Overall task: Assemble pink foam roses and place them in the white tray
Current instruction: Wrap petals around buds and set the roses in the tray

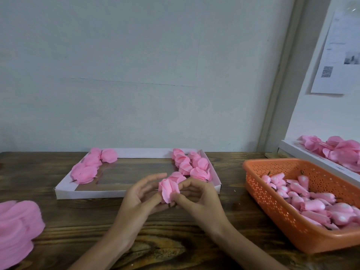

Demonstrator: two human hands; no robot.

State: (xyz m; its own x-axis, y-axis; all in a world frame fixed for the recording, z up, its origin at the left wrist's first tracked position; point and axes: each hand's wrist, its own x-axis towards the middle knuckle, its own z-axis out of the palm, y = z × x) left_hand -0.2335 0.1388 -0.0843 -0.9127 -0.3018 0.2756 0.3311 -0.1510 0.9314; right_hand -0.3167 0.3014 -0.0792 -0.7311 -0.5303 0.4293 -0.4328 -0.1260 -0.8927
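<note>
Pink foam rose [168,190] is held just above table [78,221], before near rim of white tray [136,192], not yet placed. Rose is cradled by left hand [140,195], thumb against its side, fingers spread behind as backing. Outer petal is pinched by right hand [196,197], thumb and forefinger curled, likely so wrap is pressed tight. Tray ends are lined with finished roses [191,164], middle kept bare for more. Supply of buds [311,199] is kept in orange basket [272,207] at right, petal stack [17,227] at left, both within reach.

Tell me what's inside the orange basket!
The orange basket holds a pile of pink foam buds with dark stems. The pile covers most of its floor, so anything underneath is hidden.
</note>
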